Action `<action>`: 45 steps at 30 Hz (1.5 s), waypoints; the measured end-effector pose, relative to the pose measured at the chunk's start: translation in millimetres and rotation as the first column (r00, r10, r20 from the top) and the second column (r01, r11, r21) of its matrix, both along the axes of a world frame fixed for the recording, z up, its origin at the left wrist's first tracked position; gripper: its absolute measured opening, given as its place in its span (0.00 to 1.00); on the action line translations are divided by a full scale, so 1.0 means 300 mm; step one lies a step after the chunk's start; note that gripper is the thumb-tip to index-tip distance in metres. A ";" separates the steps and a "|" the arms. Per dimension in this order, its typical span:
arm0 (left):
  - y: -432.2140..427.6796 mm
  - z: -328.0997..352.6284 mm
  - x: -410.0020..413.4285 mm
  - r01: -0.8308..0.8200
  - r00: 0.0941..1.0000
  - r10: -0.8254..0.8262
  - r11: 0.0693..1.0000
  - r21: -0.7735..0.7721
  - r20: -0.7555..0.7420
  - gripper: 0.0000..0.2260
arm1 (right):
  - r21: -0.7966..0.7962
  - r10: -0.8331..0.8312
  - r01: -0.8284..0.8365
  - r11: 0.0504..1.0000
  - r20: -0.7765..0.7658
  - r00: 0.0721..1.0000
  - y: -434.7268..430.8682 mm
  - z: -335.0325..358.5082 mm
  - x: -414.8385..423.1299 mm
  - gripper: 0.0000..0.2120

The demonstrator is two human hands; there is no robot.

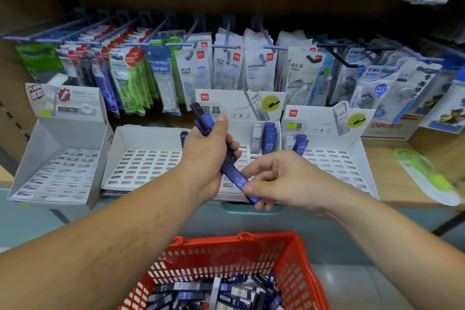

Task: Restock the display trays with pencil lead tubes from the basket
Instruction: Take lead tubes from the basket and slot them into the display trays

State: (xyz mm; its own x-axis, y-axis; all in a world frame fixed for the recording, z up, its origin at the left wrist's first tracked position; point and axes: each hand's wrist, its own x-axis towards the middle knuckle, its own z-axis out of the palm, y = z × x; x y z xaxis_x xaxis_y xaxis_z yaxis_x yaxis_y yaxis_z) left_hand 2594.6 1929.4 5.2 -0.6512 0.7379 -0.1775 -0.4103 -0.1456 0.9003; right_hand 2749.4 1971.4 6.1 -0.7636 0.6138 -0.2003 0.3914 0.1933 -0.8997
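left hand (208, 148) grips a bunch of blue lead tubes (204, 121) above the middle tray (141, 163); right hand (281, 178) pinches the near end of one tube (237, 179); red basket (226, 251) sits near.

shelf (388, 158) | white display trays (118, 145) side by side | green packet (425, 173) lying flat (far right)

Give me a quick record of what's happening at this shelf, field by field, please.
Place: shop shelf with white display trays
Left-hand grip: holds what look like several blue lead tubes
Right-hand grip: pinches the lower end of one blue tube
Already stocked: a few standing tubes at the back of the trays
Basket: red, below the hands, many tubes inside
Behind: hanging packets on hooks
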 end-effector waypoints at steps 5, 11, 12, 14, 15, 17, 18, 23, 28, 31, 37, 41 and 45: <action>-0.018 -0.026 -0.057 -0.017 0.969 -0.018 0.991 -0.136 -0.248 0.11 | 0.093 -0.131 0.132 0.987 -0.015 0.991 0.065 -0.003 0.044 0.06; -0.063 -0.049 -0.020 0.300 0.841 -0.401 0.904 -0.304 -0.363 0.12 | 0.042 -0.227 0.237 0.971 -0.167 0.960 0.125 0.021 0.067 0.03; -0.065 -0.047 -0.018 0.325 0.832 -0.424 0.895 -0.306 -0.357 0.12 | 0.008 -0.275 0.284 0.959 -0.222 0.936 0.132 0.024 0.066 0.03; -0.066 -0.046 -0.014 0.361 0.824 -0.458 0.878 -0.313 -0.333 0.12 | -0.064 -0.372 0.373 0.926 -0.330 0.868 0.148 0.020 0.058 0.07; -0.068 -0.048 -0.010 0.379 0.822 -0.475 0.868 -0.322 -0.314 0.12 | -0.068 -0.402 0.406 0.911 -0.365 0.840 0.156 0.016 0.053 0.08; -0.073 -0.056 -0.002 0.419 0.815 -0.515 0.840 -0.344 -0.265 0.13 | 0.004 -0.408 0.448 0.894 -0.405 0.818 0.173 0.007 0.044 0.07; -0.077 -0.058 -0.001 0.437 0.813 -0.533 0.825 -0.358 -0.237 0.14 | 0.065 -0.399 0.463 0.884 -0.412 0.820 0.185 0.002 0.042 0.08; -0.083 -0.058 -0.014 0.410 0.824 -0.531 0.798 -0.441 -0.195 0.18 | 0.471 -0.298 0.404 0.784 -0.285 0.911 0.257 -0.021 0.048 0.12; -0.091 -0.057 -0.014 0.421 0.832 -0.534 0.786 -0.452 -0.154 0.12 | 0.566 -0.259 0.340 0.751 -0.221 0.940 0.279 -0.053 0.013 0.11; -0.094 -0.058 -0.028 0.422 0.838 -0.529 0.782 -0.458 -0.133 0.10 | 0.585 -0.246 0.306 0.751 -0.182 0.952 0.288 -0.032 0.017 0.11; -0.104 -0.056 -0.045 0.433 0.825 -0.546 0.775 -0.461 -0.143 0.07 | 0.604 -0.241 0.297 0.740 -0.174 0.955 0.285 -0.055 0.025 0.13; -0.102 -0.056 -0.035 0.476 0.800 -0.582 0.764 -0.436 -0.145 0.05 | 0.610 -0.219 0.285 0.739 -0.183 0.958 0.258 -0.067 0.003 0.11; -0.102 -0.052 -0.031 0.512 0.777 -0.607 0.763 -0.395 -0.165 0.07 | 0.751 -0.215 0.245 0.614 -0.139 0.967 0.247 -0.057 -0.012 0.04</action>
State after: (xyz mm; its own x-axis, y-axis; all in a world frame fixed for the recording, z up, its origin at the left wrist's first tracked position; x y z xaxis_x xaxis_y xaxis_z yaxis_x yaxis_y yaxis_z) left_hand 2585.2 1898.8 -10.5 -0.1933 0.9188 -0.3441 -0.0640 0.3382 0.9389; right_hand 2745.8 2045.4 -11.2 -0.5730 0.6928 0.4378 0.4935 0.7181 -0.4907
